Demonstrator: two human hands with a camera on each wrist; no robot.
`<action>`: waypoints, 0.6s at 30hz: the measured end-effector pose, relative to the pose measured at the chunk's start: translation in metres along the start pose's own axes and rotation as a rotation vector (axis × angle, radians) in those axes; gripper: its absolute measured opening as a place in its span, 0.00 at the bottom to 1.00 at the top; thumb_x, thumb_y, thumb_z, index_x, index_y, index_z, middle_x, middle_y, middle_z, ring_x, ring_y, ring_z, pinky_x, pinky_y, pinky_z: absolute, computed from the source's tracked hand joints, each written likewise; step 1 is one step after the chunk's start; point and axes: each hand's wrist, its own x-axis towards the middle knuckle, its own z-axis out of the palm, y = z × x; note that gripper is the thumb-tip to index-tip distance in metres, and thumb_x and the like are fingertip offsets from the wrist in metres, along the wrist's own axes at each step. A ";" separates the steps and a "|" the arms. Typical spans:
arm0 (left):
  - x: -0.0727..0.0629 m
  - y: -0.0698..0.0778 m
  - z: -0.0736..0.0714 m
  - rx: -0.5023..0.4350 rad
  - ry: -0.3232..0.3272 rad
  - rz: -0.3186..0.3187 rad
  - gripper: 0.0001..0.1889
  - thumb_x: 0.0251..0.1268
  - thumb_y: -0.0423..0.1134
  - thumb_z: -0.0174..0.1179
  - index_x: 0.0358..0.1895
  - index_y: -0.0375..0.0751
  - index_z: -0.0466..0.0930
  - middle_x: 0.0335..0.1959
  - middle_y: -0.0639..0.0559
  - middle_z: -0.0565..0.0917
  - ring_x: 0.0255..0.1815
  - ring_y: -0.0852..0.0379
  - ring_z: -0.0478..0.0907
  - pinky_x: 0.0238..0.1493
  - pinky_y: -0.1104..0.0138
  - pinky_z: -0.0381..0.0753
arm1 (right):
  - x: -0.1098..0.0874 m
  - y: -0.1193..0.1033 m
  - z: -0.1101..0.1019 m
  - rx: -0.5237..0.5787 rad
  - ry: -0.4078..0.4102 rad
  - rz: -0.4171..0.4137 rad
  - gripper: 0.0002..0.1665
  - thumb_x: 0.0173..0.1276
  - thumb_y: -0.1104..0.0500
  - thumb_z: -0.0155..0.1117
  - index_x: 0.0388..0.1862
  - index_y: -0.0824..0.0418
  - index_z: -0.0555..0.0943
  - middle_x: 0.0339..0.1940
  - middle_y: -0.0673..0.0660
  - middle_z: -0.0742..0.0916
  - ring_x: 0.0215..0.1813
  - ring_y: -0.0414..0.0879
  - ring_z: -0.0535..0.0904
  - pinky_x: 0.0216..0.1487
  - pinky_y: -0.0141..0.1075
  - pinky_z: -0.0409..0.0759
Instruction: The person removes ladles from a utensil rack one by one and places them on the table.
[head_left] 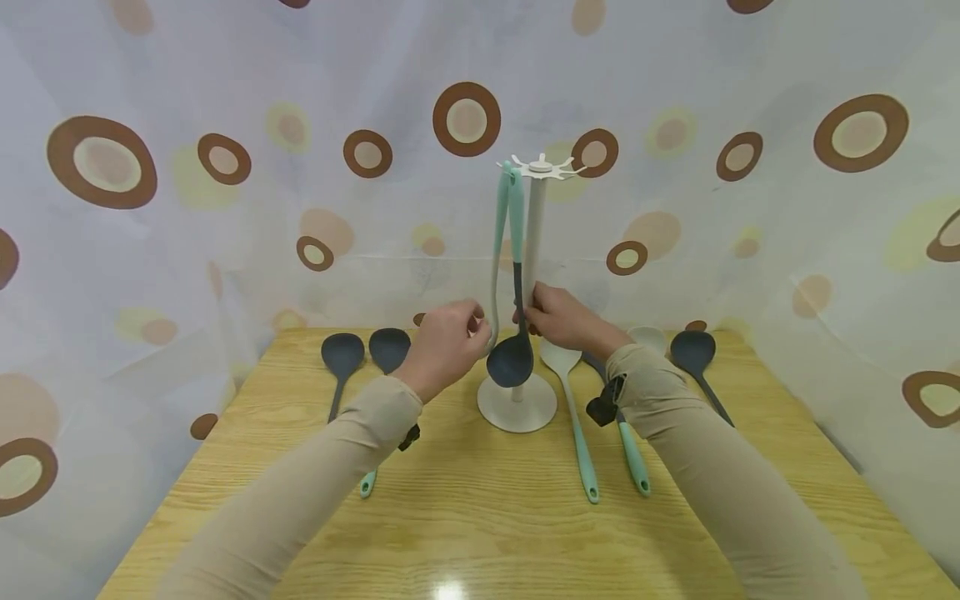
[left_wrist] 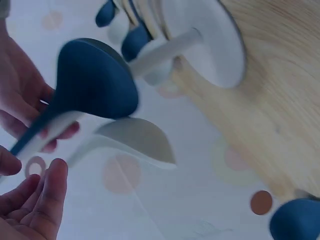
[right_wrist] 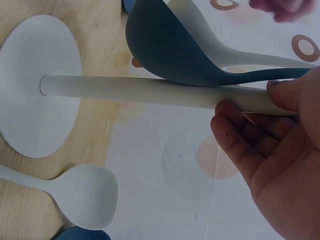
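A white utensil stand [head_left: 536, 229] with a round base and a slotted top stands upright on the table. From its left side hang a dark ladle [head_left: 510, 363] and a white ladle [left_wrist: 137, 137], both by mint handles. My right hand [head_left: 564, 318] grips the stand's pole below mid-height, thumb on one side and fingers on the other in the right wrist view. Beside the hanging ladles is my left hand [head_left: 448, 346], fingers loosely bent. In the left wrist view, its fingertips [left_wrist: 56, 175] are near the ladle handles with nothing visibly held.
On the wooden table [head_left: 450, 533], two dark utensils [head_left: 342, 357] lie left of the stand. To the right are a white turner-like utensil [head_left: 562, 358], a dark one [head_left: 633, 458], another white head [head_left: 648, 337] and a dark ladle-like one [head_left: 693, 352]. A patterned curtain [head_left: 375, 75] hangs behind.
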 end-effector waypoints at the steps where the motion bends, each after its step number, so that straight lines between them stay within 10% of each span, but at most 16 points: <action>1: 0.003 0.006 0.001 -0.011 0.003 0.004 0.09 0.72 0.39 0.53 0.40 0.41 0.83 0.32 0.50 0.86 0.30 0.56 0.82 0.37 0.61 0.82 | 0.000 0.000 0.000 -0.008 0.003 -0.001 0.11 0.82 0.61 0.45 0.51 0.66 0.74 0.40 0.61 0.86 0.33 0.49 0.75 0.36 0.40 0.73; 9: 0.022 0.033 0.012 -0.020 -0.047 -0.019 0.18 0.75 0.46 0.57 0.54 0.36 0.82 0.41 0.45 0.88 0.35 0.54 0.85 0.40 0.61 0.84 | -0.003 0.001 0.000 -0.063 0.013 -0.008 0.09 0.82 0.59 0.47 0.47 0.64 0.71 0.28 0.57 0.79 0.28 0.48 0.72 0.34 0.40 0.70; 18: 0.032 0.036 0.022 -0.045 -0.043 -0.055 0.09 0.75 0.43 0.56 0.41 0.41 0.79 0.34 0.49 0.86 0.30 0.55 0.82 0.31 0.67 0.78 | -0.004 0.000 0.000 -0.063 0.021 0.005 0.09 0.82 0.58 0.46 0.45 0.63 0.71 0.28 0.57 0.79 0.27 0.49 0.71 0.33 0.41 0.70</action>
